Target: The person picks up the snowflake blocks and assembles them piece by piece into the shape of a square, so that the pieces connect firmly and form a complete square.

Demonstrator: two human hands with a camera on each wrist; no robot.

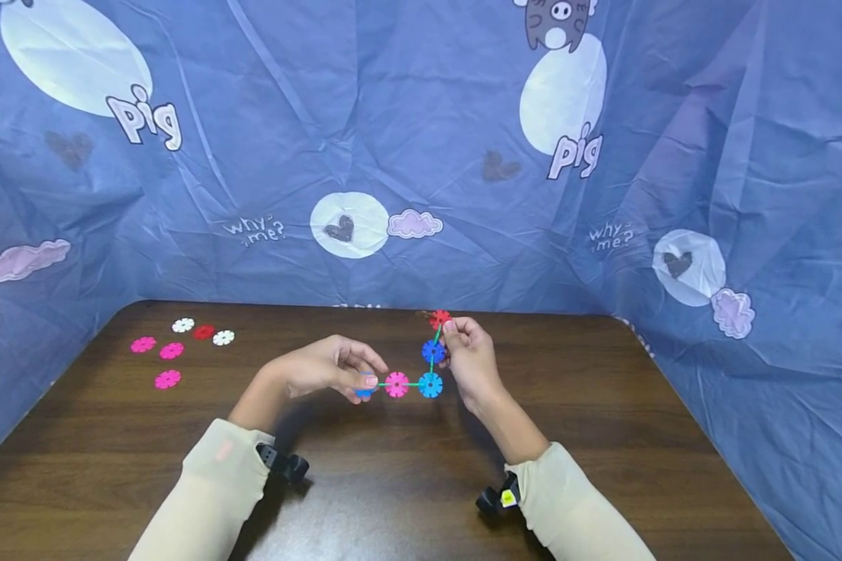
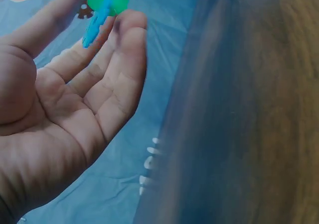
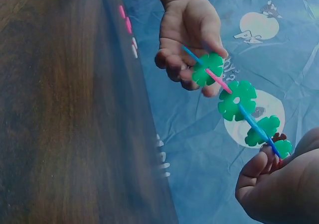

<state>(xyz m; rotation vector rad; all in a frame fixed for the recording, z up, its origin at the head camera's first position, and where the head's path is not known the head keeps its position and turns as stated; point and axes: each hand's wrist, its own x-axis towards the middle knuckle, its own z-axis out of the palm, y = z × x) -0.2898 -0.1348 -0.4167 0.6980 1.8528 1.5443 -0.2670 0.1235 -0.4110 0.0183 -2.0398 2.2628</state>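
Note:
Toothed plastic discs, slotted into each other, form an L-shaped chain held over the table. My left hand (image 1: 337, 368) pinches a blue disc (image 1: 362, 387) at the chain's left end, partly covered by the thumb. From there a pink disc (image 1: 396, 384) and a light blue disc (image 1: 431, 385) follow, joined by green discs (image 3: 237, 100) seen edge-on from the head. Above the corner come a darker blue disc (image 1: 433, 351) and a red disc (image 1: 440, 319) at the top. My right hand (image 1: 472, 360) pinches the chain just below the red disc; its fingertips partly hide that joint.
Loose discs lie at the table's left: white discs (image 1: 224, 337), a red disc (image 1: 203, 332) and pink discs (image 1: 171, 351). The brown wooden table (image 1: 386, 491) ends at a printed blue curtain (image 1: 435, 140) at the back and sides.

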